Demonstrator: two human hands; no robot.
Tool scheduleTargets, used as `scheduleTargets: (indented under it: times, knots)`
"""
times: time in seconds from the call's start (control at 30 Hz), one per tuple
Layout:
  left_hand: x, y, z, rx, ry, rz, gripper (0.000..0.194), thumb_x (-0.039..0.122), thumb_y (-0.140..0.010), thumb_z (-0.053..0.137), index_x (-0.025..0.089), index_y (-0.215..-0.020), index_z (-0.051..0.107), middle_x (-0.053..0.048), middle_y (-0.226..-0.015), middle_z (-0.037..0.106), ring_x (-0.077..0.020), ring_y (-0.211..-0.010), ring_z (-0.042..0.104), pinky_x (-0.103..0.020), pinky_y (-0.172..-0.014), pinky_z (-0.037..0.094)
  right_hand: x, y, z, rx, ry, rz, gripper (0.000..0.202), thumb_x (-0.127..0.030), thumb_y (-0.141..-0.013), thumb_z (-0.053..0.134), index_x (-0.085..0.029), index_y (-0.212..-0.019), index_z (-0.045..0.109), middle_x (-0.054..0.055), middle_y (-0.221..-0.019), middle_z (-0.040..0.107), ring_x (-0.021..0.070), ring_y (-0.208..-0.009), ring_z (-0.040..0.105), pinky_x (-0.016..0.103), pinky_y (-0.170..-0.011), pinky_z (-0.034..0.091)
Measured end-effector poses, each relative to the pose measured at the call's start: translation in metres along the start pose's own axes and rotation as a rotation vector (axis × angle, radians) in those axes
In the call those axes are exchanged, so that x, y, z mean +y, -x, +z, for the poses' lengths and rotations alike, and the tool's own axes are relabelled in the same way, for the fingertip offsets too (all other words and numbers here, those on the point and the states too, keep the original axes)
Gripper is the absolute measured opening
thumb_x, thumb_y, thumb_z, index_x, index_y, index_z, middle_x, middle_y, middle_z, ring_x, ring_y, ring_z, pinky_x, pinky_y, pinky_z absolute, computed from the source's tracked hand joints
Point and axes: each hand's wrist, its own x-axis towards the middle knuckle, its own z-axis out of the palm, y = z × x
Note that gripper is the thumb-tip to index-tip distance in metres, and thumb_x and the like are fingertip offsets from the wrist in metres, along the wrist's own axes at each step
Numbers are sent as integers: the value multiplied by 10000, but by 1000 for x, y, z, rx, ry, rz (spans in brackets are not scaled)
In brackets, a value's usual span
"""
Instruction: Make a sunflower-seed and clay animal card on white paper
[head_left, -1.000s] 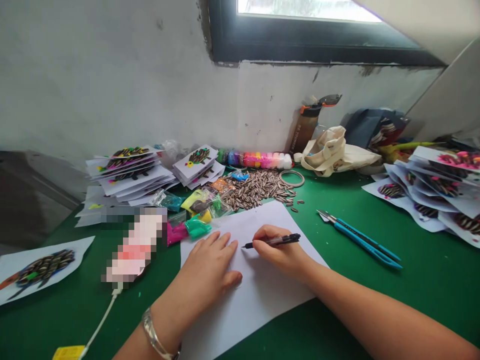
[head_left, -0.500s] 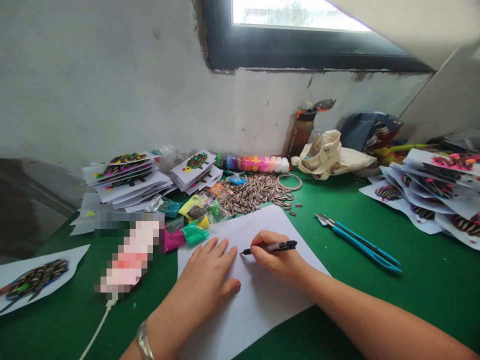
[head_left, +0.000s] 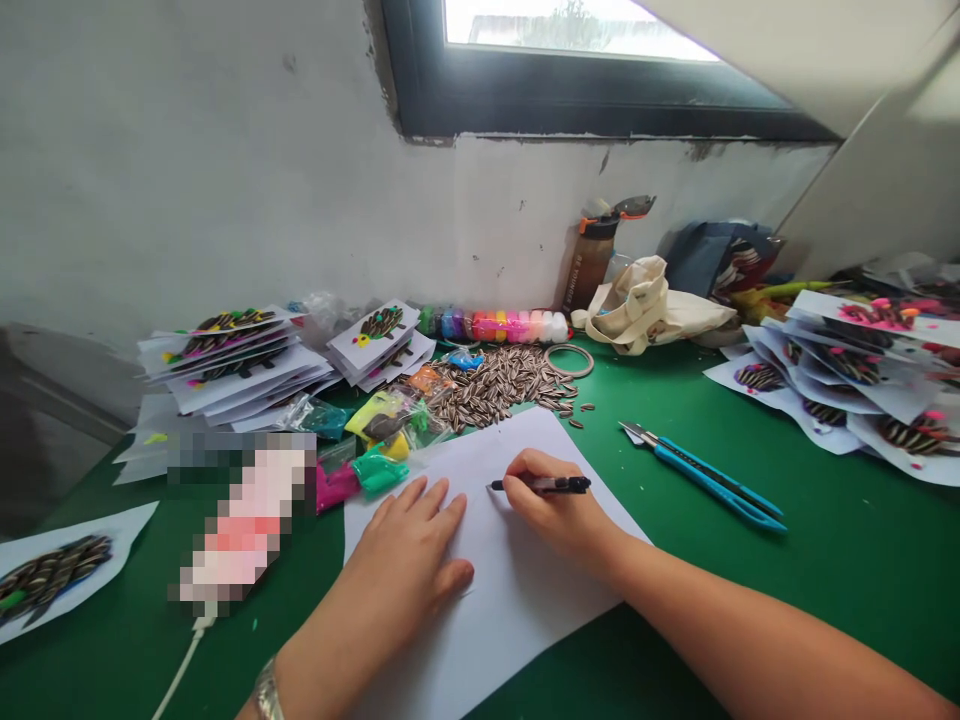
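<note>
A white sheet of paper (head_left: 525, 620) lies on the green table in front of me. My left hand (head_left: 412, 545) rests flat on its left part, fingers spread. My right hand (head_left: 551, 500) is closed around a black pen (head_left: 559, 485), whose tip points left and is at or just above the paper. I cannot make out any clear line under the tip. Beyond the sheet's far edge is a pile of striped sunflower seeds (head_left: 495, 385). Small bags of coloured clay (head_left: 379, 468) lie by the sheet's far left corner.
A blue utility knife (head_left: 712, 480) lies to the right. Stacks of seed pictures stand at left (head_left: 232, 375) and right (head_left: 847, 350). A blurred-out device (head_left: 244, 525) with a cable lies at left. Behind are a tape ring (head_left: 568, 361), a bottle (head_left: 589, 265) and a cloth bag (head_left: 637, 305).
The pen and my right hand have shifted slightly right and up across the paper. My left hand stays flat on the sheet. The whole view has shifted a little.
</note>
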Motion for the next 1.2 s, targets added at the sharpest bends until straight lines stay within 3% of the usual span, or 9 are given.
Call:
scheduleTargets:
  times: [0.23, 0.53, 1.2]
  knots:
    - [2, 0, -3, -67, -47, -12, 607, 333, -850, 589, 178, -1425, 473, -136, -1520, 393, -382, -1415, 292, -554, -1133, 286, 5, -3, -8, 59, 17, 16, 137, -184, -798, 511, -199, -669, 553, -41, -608, 536, 122, -585, 458, 243, -558, 337]
    - [-1, -2, 1, -28, -34, 1, 600, 335, -829, 604, 183, -1401, 506, -140, -1503, 421, -376, -1408, 311, -537, -1134, 292, 11, -8, -22, 137, 83, 33, 151, -180, -784, 500, -205, -639, 532, -36, -594, 524, 125, -580, 442, 248, -541, 321]
    - [-2, -2, 0, -20, 8, 3, 583, 337, -836, 600, 179, -1390, 516, -148, -1505, 413, -393, -1410, 298, -562, -1129, 289, 18, -14, -42, 153, 21, 182, 146, -202, -690, 493, -205, -545, 476, -36, -529, 483, 121, -524, 498, 224, -472, 345]
